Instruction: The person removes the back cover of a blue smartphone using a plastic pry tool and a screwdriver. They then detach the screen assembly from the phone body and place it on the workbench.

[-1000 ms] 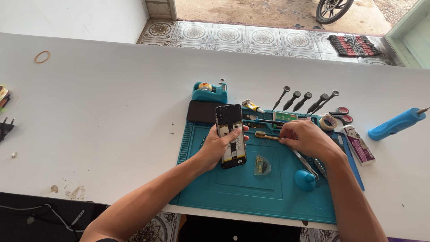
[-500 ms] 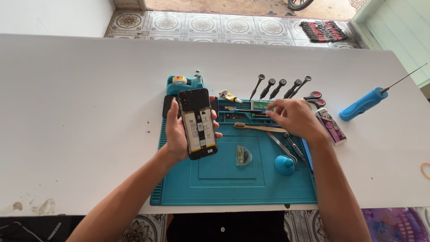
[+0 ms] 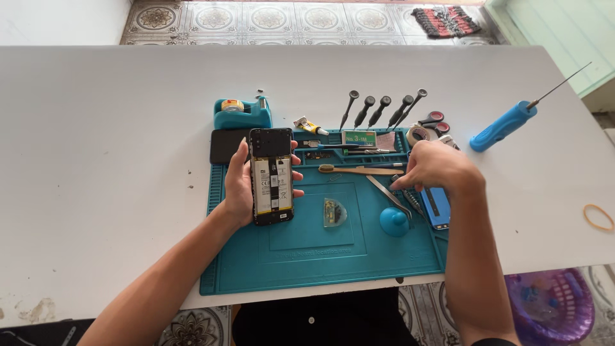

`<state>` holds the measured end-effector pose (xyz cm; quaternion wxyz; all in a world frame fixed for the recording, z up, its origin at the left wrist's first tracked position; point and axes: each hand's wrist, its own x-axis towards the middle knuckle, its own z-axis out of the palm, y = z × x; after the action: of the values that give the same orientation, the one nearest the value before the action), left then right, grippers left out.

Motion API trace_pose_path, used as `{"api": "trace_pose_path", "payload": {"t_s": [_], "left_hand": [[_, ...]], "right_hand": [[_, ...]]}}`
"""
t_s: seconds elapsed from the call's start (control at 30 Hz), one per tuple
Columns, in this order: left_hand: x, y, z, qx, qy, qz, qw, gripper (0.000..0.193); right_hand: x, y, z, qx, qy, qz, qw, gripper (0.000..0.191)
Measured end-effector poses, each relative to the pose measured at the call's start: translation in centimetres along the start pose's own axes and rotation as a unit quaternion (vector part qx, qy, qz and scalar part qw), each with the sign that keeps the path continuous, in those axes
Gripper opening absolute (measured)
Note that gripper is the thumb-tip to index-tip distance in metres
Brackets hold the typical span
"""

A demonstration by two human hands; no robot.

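Note:
My left hand (image 3: 238,187) grips an opened smartphone (image 3: 272,176), back cover off, with its battery and black board showing, held above the left part of a teal work mat (image 3: 320,256). My right hand (image 3: 437,168) is over the mat's right side with its fingers curled down onto a cluster of tools. Its fingertips are at the metal tweezers (image 3: 384,191) and a thin screwdriver beside a blue phone-shaped piece (image 3: 437,210). Whether it has hold of a tool is hidden by the fingers.
On the mat lie a bamboo brush (image 3: 359,170), a blue suction cup (image 3: 394,222) and a clear pick (image 3: 334,212). Behind stand a teal tape dispenser (image 3: 243,113), a black cover (image 3: 224,146), several screwdrivers (image 3: 378,109), red scissors (image 3: 435,120) and a blue powered tool (image 3: 503,125).
My right hand has moved from the brush to the tools at the mat's right edge. My left hand still holds the phone. The view has shifted, so everything sits differently in frame.

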<state>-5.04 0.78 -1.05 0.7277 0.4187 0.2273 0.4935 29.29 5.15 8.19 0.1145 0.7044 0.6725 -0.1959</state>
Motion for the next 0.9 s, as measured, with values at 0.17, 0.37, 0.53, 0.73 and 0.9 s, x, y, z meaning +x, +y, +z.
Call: {"api": "trace_pose_path", "payload": {"t_s": [0.17, 0.37, 0.53, 0.73, 0.9], "left_hand": [[0.1, 0.1, 0.1, 0.008, -0.006, 0.005, 1.000, 0.097], [0.3, -0.1, 0.3, 0.031, 0.015, 0.007, 0.999, 0.096], [0.7, -0.3, 0.0, 0.005, -0.008, 0.017, 1.000, 0.093], [0.5, -0.2, -0.1, -0.008, -0.034, 0.020, 0.999, 0.089], [0.3, 0.0, -0.3, -0.082, -0.107, 0.024, 0.991, 0.092]], "right_hand": [[-0.3, -1.1, 0.9, -0.088, 0.015, 0.014, 0.996, 0.029], [-2.4, -1.7, -0.6, 0.057, 0.143, -0.155, 0.976, 0.028], [-4.5, -2.6, -0.6, 0.275, 0.128, -0.274, 0.913, 0.016], [-4.7, -5.1, 0.5, 0.163, 0.144, -0.234, 0.948, 0.020], [-4.7, -6.0, 0.7, 0.042, 0.110, -0.125, 0.985, 0.034]]}}
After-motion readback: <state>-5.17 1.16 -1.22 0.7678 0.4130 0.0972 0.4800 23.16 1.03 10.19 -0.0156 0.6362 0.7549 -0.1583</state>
